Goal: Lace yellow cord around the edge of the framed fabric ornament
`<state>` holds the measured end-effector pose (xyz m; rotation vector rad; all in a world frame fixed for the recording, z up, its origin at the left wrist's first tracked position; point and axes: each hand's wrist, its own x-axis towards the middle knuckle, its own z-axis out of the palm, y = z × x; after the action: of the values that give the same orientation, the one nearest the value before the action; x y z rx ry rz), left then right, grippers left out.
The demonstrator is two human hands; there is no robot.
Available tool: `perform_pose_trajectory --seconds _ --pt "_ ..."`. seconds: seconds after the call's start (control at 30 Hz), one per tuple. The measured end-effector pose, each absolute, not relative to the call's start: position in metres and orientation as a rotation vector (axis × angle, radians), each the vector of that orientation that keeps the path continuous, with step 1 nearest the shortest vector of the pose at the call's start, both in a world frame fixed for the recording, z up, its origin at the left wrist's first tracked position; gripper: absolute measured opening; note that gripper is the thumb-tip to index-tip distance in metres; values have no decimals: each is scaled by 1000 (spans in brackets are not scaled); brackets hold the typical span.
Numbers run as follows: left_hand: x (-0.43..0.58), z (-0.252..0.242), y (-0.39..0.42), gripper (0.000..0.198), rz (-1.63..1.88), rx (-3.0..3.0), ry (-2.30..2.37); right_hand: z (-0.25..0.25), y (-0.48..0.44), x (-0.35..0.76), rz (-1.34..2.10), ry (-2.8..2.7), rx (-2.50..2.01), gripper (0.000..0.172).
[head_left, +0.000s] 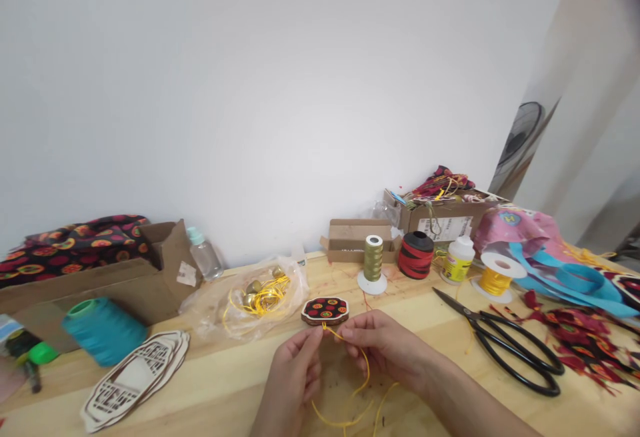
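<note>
A small plaque with a dark, red-and-orange patterned face and pale wooden border is at the centre, just beyond my fingertips. A yellow cord is looped at its near edge. My left hand pinches the cord close to that edge. Fingers closed, my right hand grips the cord a little to the right. The cord's loose ends trail down over the table between my wrists.
Black scissors lie at right. Behind stand an olive thread spool, a red-black spool, a glue bottle and a yellow cord spool. Left are a bag of bells, a teal thread cone and wooden cutouts.
</note>
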<state>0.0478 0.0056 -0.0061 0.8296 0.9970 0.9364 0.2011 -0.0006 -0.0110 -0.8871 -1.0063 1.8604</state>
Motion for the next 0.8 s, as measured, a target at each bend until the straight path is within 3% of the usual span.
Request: perform_pose_trajectory --seconds 0.2,0.53,0.8 --pt "48 -11 8 21 960 848 943 3 -5 202 2058 -823 -743 20" --pt "46 -8 8 18 973 815 986 2 -4 200 1778 -1032 -899 22" --pt "46 -4 7 20 970 777 974 7 1 209 1976 -759 -696 19"
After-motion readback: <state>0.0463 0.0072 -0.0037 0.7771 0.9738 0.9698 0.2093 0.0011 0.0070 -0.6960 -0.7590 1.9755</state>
